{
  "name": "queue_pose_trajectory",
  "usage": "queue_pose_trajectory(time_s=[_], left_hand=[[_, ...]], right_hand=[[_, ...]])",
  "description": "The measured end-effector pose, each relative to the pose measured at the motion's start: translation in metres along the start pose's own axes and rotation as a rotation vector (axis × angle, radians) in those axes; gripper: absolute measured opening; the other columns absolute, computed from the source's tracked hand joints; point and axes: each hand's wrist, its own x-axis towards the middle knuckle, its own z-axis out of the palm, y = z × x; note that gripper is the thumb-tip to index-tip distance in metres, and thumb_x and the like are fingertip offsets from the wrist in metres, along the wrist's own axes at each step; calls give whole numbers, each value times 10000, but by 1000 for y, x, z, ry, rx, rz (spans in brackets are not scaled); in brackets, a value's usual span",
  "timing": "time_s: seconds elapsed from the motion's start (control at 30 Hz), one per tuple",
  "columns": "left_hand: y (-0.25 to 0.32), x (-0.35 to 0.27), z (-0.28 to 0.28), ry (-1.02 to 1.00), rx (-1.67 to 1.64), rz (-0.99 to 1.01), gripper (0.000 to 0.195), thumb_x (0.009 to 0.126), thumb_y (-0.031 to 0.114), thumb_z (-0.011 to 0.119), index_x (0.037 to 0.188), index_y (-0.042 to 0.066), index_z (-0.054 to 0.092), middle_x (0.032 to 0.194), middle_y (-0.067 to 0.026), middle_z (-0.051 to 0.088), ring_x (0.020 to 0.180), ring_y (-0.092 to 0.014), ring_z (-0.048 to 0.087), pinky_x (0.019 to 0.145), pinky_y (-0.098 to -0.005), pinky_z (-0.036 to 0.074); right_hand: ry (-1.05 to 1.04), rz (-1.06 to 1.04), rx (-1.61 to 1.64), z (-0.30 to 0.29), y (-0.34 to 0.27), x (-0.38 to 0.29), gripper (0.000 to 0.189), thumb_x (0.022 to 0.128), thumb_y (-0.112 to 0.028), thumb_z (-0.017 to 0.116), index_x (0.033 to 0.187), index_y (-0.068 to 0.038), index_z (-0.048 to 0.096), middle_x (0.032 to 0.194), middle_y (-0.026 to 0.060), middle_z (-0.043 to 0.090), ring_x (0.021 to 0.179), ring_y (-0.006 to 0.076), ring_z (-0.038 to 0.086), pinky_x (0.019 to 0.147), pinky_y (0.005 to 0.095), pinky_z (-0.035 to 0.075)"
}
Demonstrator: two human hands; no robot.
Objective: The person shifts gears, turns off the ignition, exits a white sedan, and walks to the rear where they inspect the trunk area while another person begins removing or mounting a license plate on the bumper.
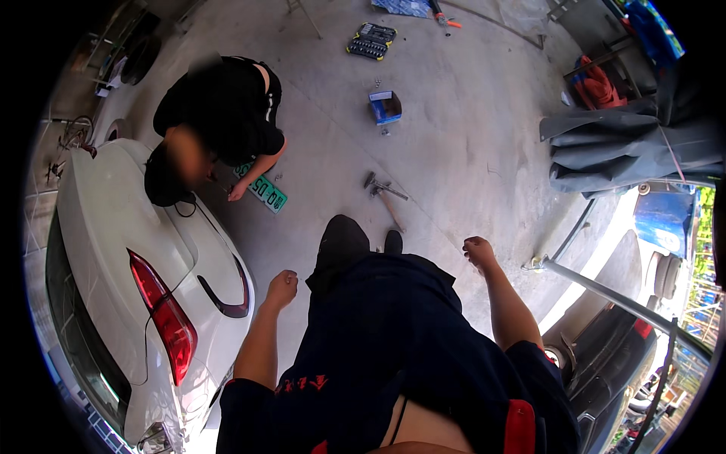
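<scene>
My left hand (pixel 282 288) hangs with curled fingers beside the rear of a white car (pixel 108 210), apart from its red tail light (pixel 176 335). Over the concrete floor, my right hand (pixel 479 253) is raised with its fingers bent together; whether something small is in them cannot be made out. Ahead of my shoes lie a hammer with a wooden handle (pixel 392 214) and a metal-handled tool (pixel 392 189), crossing near their heads. At the car's rear, a person in black (pixel 221 108) bends over a green licence plate (pixel 267 194) on the floor.
Farther ahead are an open blue cardboard box (pixel 388 118), small loose parts, an open socket set case (pixel 371 42) and an orange-handled tool (pixel 448 24). To the right, a metal pole (pixel 618 303) crosses beside a dark vehicle part (pixel 607 352). Grey sheeting (pixel 618 147) hangs farther off.
</scene>
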Motion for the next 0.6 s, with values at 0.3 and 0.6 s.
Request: queue_pose_trajectory(time_s=[0.3,0.6], left_hand=[[100,207,-80,-177,8,5,331,958,241,582,1197,38,689,1115,-200,733,1058,-354,703,948,-410,543],[216,403,-278,-40,101,199,356,931,240,571,1181,23,701,1151,-221,719,1105,-395,669,963,-447,526]], right_hand=[[-147,5,61,53,-122,95,301,921,-212,657,1142,-9,686,923,70,706,766,162,651,628,294,508],[-135,93,-146,45,-333,175,285,967,-248,634,1151,-37,688,948,69,711,771,171,656,650,311,515]])
